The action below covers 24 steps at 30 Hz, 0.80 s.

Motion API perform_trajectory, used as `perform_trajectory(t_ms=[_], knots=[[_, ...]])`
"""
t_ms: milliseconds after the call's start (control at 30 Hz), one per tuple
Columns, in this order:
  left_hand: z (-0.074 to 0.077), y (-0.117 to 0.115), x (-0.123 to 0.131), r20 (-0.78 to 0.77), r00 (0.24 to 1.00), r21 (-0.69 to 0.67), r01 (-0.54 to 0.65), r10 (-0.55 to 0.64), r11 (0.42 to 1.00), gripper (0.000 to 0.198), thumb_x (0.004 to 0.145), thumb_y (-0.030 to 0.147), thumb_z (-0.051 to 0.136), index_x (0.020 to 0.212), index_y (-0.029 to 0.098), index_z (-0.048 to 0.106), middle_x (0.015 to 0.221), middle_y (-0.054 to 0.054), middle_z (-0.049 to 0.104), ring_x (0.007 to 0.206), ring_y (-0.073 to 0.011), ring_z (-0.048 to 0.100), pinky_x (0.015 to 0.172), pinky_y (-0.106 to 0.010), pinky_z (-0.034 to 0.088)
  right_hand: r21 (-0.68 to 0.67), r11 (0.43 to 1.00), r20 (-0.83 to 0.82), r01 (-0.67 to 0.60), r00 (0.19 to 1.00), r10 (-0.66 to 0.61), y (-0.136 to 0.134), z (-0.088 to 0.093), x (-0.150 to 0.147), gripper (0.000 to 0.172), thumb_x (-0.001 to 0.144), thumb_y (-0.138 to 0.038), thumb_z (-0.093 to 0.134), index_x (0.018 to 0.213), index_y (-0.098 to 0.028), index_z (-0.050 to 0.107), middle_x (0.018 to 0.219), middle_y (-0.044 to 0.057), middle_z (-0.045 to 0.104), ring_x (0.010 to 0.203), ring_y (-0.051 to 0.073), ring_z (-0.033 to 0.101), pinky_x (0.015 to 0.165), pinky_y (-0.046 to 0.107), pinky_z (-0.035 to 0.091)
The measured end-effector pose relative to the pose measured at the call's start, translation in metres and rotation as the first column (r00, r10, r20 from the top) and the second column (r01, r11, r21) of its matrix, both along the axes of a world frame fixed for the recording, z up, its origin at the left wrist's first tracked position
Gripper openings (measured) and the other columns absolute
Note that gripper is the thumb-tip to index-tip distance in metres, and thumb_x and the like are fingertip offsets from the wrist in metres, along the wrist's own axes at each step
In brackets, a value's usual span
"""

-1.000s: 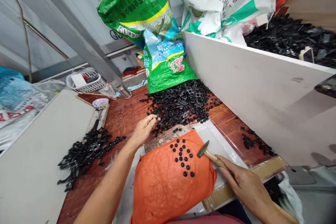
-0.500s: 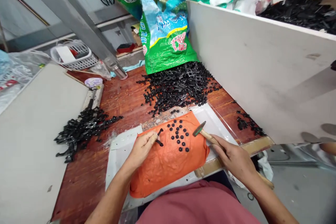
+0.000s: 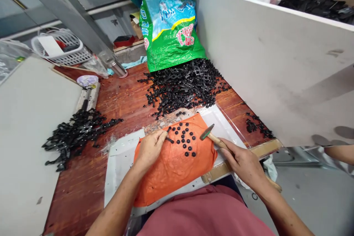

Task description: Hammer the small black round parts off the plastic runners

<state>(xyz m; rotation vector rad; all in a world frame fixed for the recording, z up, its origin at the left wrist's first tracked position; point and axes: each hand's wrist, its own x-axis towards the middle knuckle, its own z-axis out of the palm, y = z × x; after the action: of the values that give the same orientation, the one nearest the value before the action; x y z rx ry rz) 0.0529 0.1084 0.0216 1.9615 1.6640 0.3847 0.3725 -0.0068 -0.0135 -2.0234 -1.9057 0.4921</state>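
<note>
My left hand (image 3: 151, 148) pinches a small black forked plastic piece (image 3: 168, 140), whose two round-ended prongs stick out past the fingertips beside several black round studs (image 3: 188, 141). The studs lie loosely grouped on an orange cloth (image 3: 166, 180) with a padded look. My right hand (image 3: 245, 164) is closed around the wooden handle of a small hammer (image 3: 207, 132). Its dark head, with a green patch, hangs just right of the studs; whether it touches the cloth I cannot tell.
Behind the cloth, a heap of black plastic pieces (image 3: 182, 88) spills from a green and blue sack (image 3: 171, 25). Another black pile (image 3: 80, 132) lies left. A tall pale board (image 3: 265, 55) walls the right side. Someone's arm (image 3: 340, 153) shows at the right edge.
The black forked piece in my left hand has come closer to the studs, rightward and slightly away from me. The hammer keeps its place over the cloth. The whole view has shifted a little.
</note>
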Motion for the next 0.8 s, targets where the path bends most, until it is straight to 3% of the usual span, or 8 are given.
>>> perform_trajectory(t_ms=[167,367,533,633,800], knots=[[-0.001,0.005,0.004,0.010,0.998,-0.002,0.069,-0.069,0.998,0.039,0.099,0.039,0.040,0.075,0.022,0.066,0.078,-0.002,0.072,0.078,-0.0197,0.064,0.076,-0.028,0.043,-0.005,1.000,0.000,-0.009,1.000,0.009,0.001,0.004,-0.001,0.041,0.104,-0.041,0.043,0.138,-0.030,0.063,0.111,0.005,0.079,0.089,0.024,0.078,0.072,0.032,0.060],[0.000,0.005,0.009,-0.173,0.978,0.029,0.119,-0.113,0.992,0.038,0.101,0.033,0.038,0.072,0.022,0.060,0.083,-0.003,0.073,0.077,-0.0187,0.063,0.074,-0.028,0.038,0.007,1.000,-0.006,-0.004,1.000,0.004,0.001,0.004,-0.001,0.041,0.102,-0.041,0.045,0.137,-0.030,0.065,0.112,0.005,0.079,0.088,0.025,0.078,0.071,0.031,0.061],[0.004,0.008,0.008,-0.232,0.962,0.011,0.151,-0.145,0.988,0.038,0.102,0.036,0.038,0.078,0.022,0.065,0.091,-0.005,0.077,0.083,-0.0217,0.067,0.074,-0.030,0.037,-0.038,0.999,-0.084,-0.013,0.996,0.010,0.003,0.007,0.003,0.040,0.104,-0.041,0.045,0.138,-0.033,0.063,0.111,0.002,0.080,0.089,0.022,0.078,0.073,0.029,0.059],[0.004,0.012,0.006,-0.223,0.960,-0.024,0.170,-0.170,0.985,0.039,0.102,0.037,0.038,0.077,0.022,0.065,0.091,-0.005,0.077,0.083,-0.0220,0.068,0.073,-0.030,0.038,-0.015,0.999,-0.121,-0.037,0.992,0.035,0.012,0.016,0.003,0.041,0.105,-0.040,0.043,0.141,-0.033,0.061,0.112,0.002,0.079,0.089,0.022,0.077,0.072,0.028,0.058],[0.005,0.017,0.005,-0.207,0.958,-0.038,0.193,-0.196,0.981,0.038,0.101,0.036,0.040,0.075,0.023,0.064,0.088,-0.003,0.076,0.083,-0.0214,0.068,0.074,-0.029,0.038,0.076,0.987,-0.102,-0.139,0.984,0.147,0.043,0.041,-0.016,0.040,0.105,-0.035,0.045,0.142,-0.034,0.059,0.128,0.002,0.073,0.102,0.023,0.075,0.083,0.032,0.058]])
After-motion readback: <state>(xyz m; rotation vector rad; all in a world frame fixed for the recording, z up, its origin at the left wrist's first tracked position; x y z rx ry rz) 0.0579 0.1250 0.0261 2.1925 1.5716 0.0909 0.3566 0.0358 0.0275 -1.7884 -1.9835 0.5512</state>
